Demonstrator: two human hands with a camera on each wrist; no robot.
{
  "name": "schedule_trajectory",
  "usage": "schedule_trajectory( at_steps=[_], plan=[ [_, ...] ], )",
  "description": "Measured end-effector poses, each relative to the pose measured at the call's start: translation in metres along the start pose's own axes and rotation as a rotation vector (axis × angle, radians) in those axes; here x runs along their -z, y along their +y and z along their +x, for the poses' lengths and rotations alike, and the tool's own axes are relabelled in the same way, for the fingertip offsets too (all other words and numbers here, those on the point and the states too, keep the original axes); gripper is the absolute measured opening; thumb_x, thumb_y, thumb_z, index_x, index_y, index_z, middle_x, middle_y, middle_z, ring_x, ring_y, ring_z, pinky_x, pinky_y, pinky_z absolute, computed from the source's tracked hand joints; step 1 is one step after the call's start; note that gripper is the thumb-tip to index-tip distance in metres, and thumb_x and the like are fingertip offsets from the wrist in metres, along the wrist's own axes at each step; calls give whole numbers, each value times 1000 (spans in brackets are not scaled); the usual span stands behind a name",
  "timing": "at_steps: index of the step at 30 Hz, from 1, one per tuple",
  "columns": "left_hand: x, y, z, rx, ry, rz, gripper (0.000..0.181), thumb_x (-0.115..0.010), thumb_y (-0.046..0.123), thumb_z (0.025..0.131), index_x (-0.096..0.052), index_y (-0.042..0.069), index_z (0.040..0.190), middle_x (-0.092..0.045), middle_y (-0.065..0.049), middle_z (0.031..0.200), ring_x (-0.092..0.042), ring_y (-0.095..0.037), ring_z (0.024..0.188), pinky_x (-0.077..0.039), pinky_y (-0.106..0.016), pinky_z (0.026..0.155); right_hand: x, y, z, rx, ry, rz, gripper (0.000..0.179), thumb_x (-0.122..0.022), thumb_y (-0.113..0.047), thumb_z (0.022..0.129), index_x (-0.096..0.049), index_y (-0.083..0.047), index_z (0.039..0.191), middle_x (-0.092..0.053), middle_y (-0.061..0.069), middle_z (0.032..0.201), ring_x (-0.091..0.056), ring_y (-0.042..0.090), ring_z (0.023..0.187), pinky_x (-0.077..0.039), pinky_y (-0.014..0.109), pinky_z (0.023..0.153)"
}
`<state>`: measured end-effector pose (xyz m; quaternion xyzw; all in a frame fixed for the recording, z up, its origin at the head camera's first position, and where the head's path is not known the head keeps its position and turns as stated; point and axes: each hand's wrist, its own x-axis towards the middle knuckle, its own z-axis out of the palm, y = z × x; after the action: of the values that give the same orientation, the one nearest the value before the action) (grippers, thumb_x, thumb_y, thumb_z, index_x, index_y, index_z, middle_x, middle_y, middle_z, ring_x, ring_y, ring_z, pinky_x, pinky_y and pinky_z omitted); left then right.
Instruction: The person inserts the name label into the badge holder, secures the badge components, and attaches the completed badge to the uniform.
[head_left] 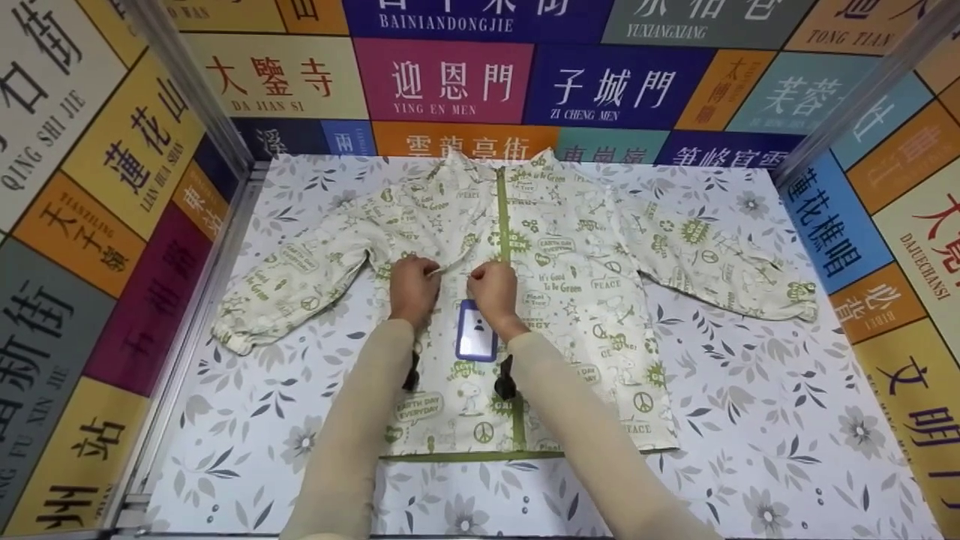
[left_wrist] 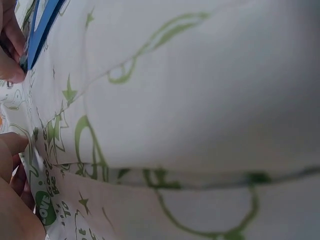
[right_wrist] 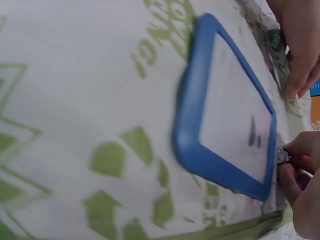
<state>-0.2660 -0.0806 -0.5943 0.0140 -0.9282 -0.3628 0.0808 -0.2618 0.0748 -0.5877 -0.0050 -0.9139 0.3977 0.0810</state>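
A cream jacket [head_left: 585, 315] with green cartoon and lettering prints lies spread flat, green trim down its front. My left hand [head_left: 414, 289] pinches a fold of its fabric left of the trim; in the right wrist view the left hand's fingers [right_wrist: 298, 75] hold that printed cloth. My right hand [head_left: 495, 294] pinches the metal clip [right_wrist: 284, 156] of a blue-framed badge holder [head_left: 475, 334]. The badge holder [right_wrist: 192, 145] lies over the jacket front, below the right hand. Part of the clip is hidden by fingers.
Beneath the jacket is a white tabletop [head_left: 750, 390] with grey leaves and flowers. Panels with colourful Chinese street signs [head_left: 442, 82] enclose the back and both sides. A metal frame post [head_left: 202, 105] stands at the back left corner. Both sleeves [head_left: 720, 262] stretch outward.
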Motion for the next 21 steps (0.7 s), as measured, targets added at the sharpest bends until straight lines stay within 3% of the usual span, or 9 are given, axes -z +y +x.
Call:
schedule_trajectory(
  at_steps=[2, 6, 8, 15, 21],
  plan=[
    [0, -1, 0, -5, 5, -6, 16, -71, 16, 90, -77, 7, 101, -73, -10, 97, -65, -28, 95, -51, -41, 92, -3, 1, -2, 3, 1, 25, 15, -67, -1, 85, -79, -3, 93, -76, 11, 90, -71, 24, 85, -59, 35, 79],
    [1, -1, 1, 7, -7, -16, 16, -71, 16, 90, -77, 7, 102, -73, -11, 99, -65, -29, 97, -52, -41, 92, -7, 3, -2, -29, -10, 72, 36, -68, 1, 83, -69, 0, 119, -70, 14, 102, -67, 25, 93, -57, 34, 85],
    [0, -2, 0, 13, -10, -15, 17, -70, 16, 90, -77, 7, 102, -73, -11, 100, -65, -28, 97, -52, -40, 91, -7, 4, 0, -48, -14, 94, 43, -69, 1, 82, -65, 1, 125, -68, 14, 104, -67, 25, 93, -57, 34, 85],
    [1, -1, 0, -10, 3, 12, 14, -70, 16, 90, -78, 9, 100, -72, -10, 95, -64, -28, 92, -51, -41, 88, -1, 4, 4, -78, -8, 184, 20, -66, 0, 88, -74, 2, 106, -74, 17, 101, -71, 28, 92, -58, 35, 84],
    [1, 1, 0, -14, -5, 9, 15, -69, 20, 92, -77, 10, 100, -70, -9, 96, -63, -28, 94, -51, -41, 89, 2, 1, 8, -27, -8, 120, 13, -67, -1, 89, -79, -3, 96, -78, 13, 96, -74, 27, 90, -59, 37, 84]
  ],
)
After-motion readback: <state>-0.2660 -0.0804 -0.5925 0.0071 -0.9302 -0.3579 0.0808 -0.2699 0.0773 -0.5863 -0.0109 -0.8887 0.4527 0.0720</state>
